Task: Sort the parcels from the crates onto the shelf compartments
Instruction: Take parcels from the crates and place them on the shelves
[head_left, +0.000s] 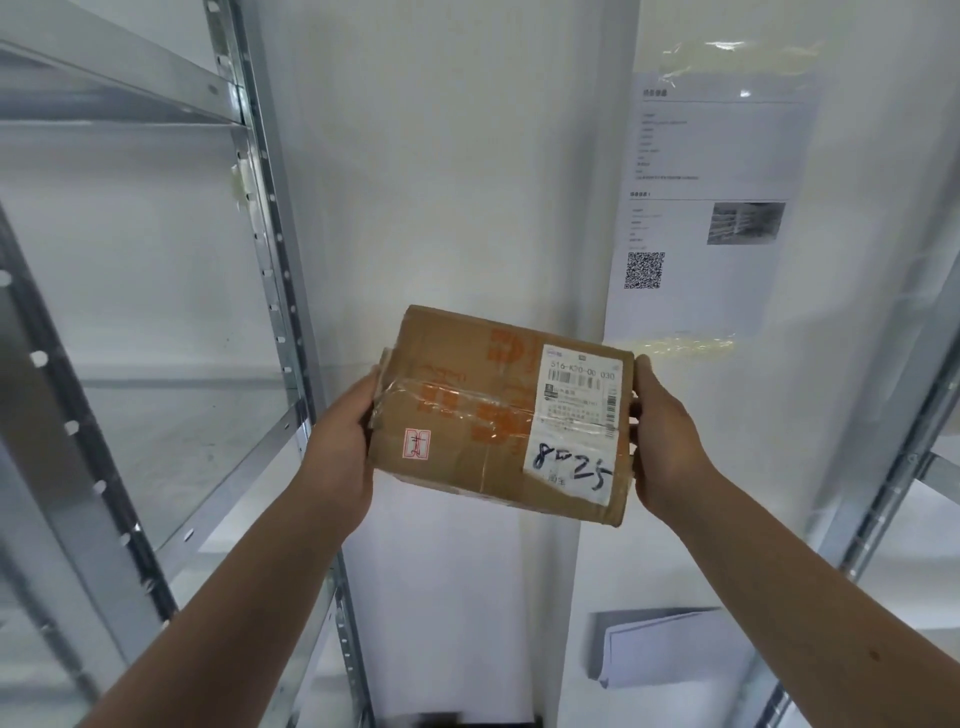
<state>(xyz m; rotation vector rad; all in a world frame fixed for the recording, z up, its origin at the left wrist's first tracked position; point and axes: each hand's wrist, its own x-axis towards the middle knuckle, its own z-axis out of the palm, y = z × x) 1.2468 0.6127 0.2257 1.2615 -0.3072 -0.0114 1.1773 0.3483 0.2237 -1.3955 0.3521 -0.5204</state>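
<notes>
Far to the left of the parcel stands a grey metal shelf (244, 441), its punched upright running up beside the white wall; the board level with the parcel is bare metal. The person's left hand (343, 447) is clasped on the parcel's left end, thumb up at the top edge, with the other fingers hidden behind the box. The parcel (467, 415) is a brown cardboard box with orange print and clear tape across its top. It is held up in the air in front of the white wall, between the two shelf units and resting on neither. A small red-and-white sticker (417, 443) sits near its left end, and a printed shipping label (576, 389) near its right, with a handwritten number on the white patch (569, 473) below. The right hand (665, 447) clasps the parcel's right end, thumb at the upper corner and fingertips on the side. Above and right of the parcel, a printed notice (727, 156) with a QR code (644, 270) is taped to the wall. Below and right of it hang some white papers (670, 649). Furthest right is a second shelf's upright (893, 467).
</notes>
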